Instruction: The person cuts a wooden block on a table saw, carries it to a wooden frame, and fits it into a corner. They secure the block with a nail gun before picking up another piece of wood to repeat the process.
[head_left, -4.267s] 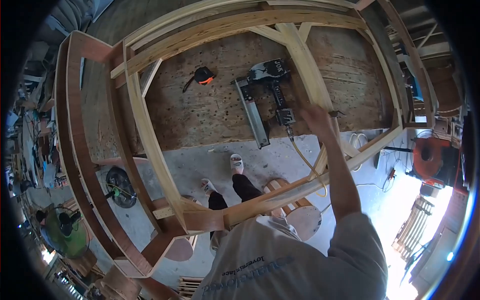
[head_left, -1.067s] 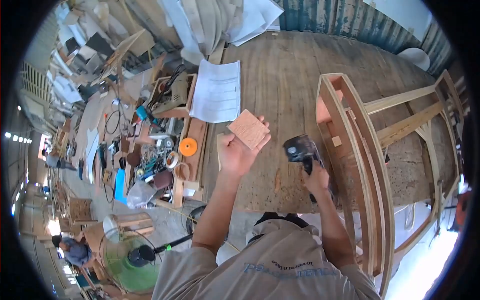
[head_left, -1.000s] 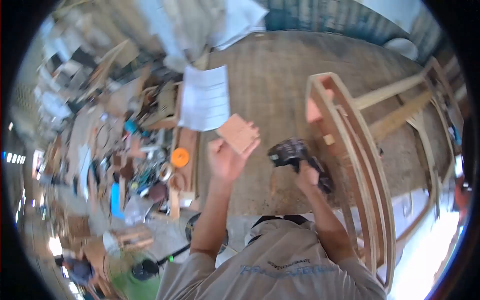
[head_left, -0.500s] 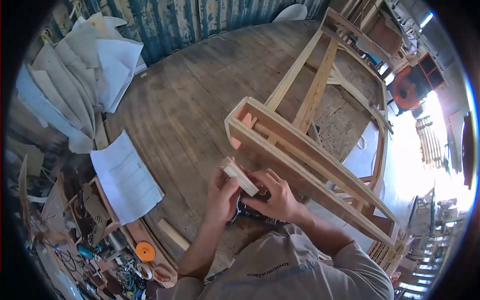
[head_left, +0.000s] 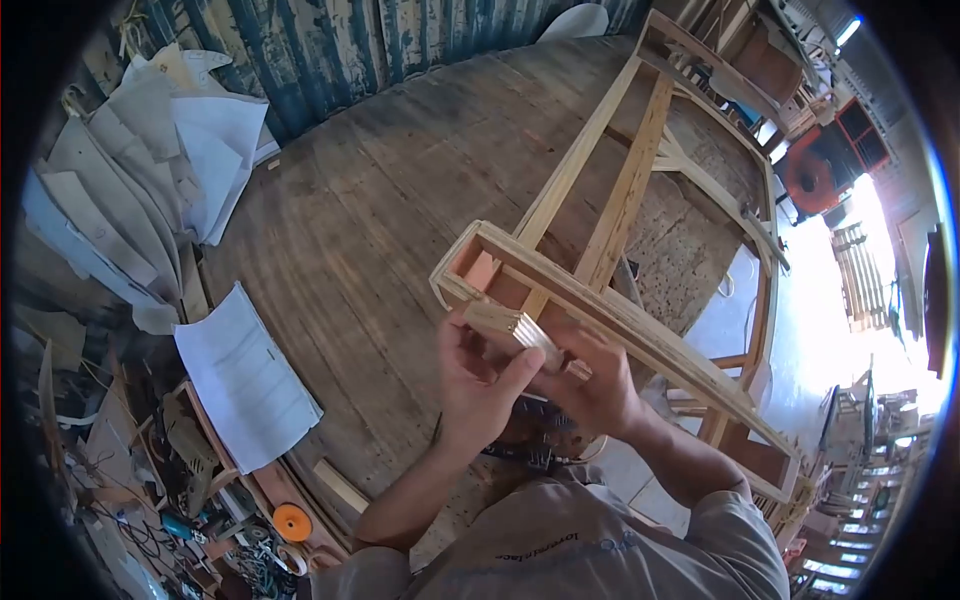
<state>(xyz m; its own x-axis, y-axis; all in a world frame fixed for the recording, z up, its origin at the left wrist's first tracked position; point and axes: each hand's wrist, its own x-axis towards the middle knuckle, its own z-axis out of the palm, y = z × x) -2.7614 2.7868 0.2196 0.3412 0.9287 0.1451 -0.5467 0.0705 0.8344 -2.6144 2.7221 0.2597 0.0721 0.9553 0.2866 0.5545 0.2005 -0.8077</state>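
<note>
In front of my chest, both hands are at a small block of layered wood pieces (head_left: 492, 318), raised and overlapping the near left end of the wooden frame (head_left: 660, 345). My left hand (head_left: 478, 400) is closed round the block, thumb pressed on its striped edge. My right hand (head_left: 597, 390) is closed at the block's right side, its fingers curled and somewhat blurred. A small bit of wood shows by those fingers; what else they grip is hidden. Below my hands a dark cluster of small items (head_left: 540, 435) shows against my shirt.
The frame stretches across the right of the wooden worktable (head_left: 350, 220). A white paper sheet (head_left: 245, 375) lies at the table's left edge, with paper templates (head_left: 120, 190) hanging beyond. A wood strip (head_left: 340, 485), an orange roll (head_left: 292, 522) and cluttered tools are at lower left.
Both hands have moved right and up with the wood block, which has turned so its striped edge faces right. The view has shifted slightly.
</note>
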